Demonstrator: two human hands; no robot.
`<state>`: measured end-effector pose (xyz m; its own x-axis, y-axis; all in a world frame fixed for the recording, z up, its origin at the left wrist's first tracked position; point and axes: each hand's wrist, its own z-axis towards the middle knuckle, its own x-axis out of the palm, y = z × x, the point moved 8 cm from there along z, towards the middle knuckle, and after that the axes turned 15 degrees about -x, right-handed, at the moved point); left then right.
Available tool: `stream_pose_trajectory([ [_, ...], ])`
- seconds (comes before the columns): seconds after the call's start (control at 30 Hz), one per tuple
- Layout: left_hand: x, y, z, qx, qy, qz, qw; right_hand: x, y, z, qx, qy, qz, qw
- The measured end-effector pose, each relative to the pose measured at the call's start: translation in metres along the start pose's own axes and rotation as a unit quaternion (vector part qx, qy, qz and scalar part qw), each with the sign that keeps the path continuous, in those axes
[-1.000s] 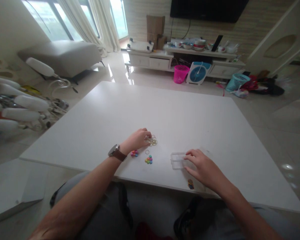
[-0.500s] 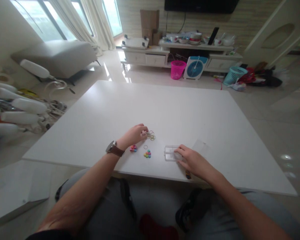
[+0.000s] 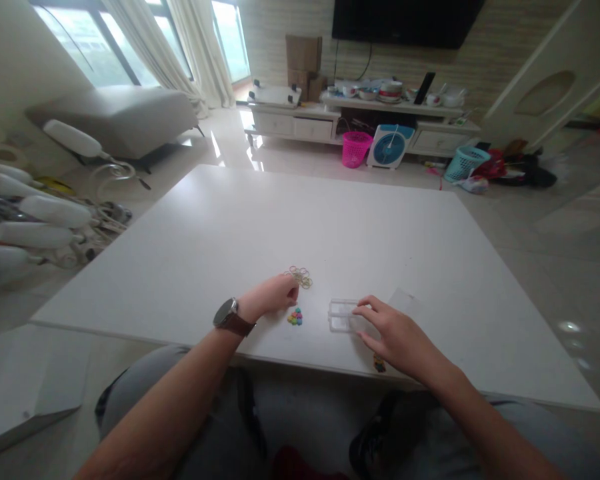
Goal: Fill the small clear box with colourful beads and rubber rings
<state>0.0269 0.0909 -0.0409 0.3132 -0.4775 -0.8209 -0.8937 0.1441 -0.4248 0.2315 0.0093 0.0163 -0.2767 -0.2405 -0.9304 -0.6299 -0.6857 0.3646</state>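
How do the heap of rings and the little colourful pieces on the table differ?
The rings are thin, hollow loops; the colourful pieces look chunky. The rings are mostly pale yellowish, the pieces several bright colours. Both sit bunched on the white table.

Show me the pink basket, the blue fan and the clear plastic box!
Pink basket [image 3: 355, 151]: head view, its side.
Blue fan [image 3: 391, 148]: head view, its round front.
Clear plastic box [image 3: 339, 323]: head view, its left part.

Beyond the table, a pink basket and a blue-and-white fan stand side by side before the cabinet. Bowls rest on its top, beneath a television; cardboard boxes lie to the left.
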Motion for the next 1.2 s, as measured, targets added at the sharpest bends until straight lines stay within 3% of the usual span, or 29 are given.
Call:
stream_pose_trajectory([
  [0.2, 0.008, 0.006, 0.001, 0.014, 0.05, 0.013, 0.999, 0.001, -0.001, -0.002, -0.008, 0.008, 0.028, 1.0],
  [0.27, 0.003, 0.005, -0.001, 0.031, 0.033, 0.005, 0.999, -0.001, -0.001, -0.003, -0.006, 0.009, 0.036, 0.999],
  [0.43, -0.019, -0.008, -0.002, 0.078, -0.072, -0.017, 0.994, -0.005, 0.004, -0.004, -0.015, -0.001, 0.036, 0.999],
  [0.6, -0.022, -0.014, 0.006, 0.049, -0.145, -0.015, 0.988, -0.005, 0.012, -0.002, -0.035, -0.01, 0.031, 0.999],
  [1.0, -0.014, -0.013, 0.006, 0.028, -0.148, 0.034, 0.988, -0.008, 0.022, -0.003, -0.034, 0.001, 0.035, 0.999],
  [1.2, -0.027, -0.011, 0.004, 0.037, -0.154, -0.014, 0.987, -0.004, 0.021, 0.0, -0.034, 0.007, 0.067, 0.997],
])
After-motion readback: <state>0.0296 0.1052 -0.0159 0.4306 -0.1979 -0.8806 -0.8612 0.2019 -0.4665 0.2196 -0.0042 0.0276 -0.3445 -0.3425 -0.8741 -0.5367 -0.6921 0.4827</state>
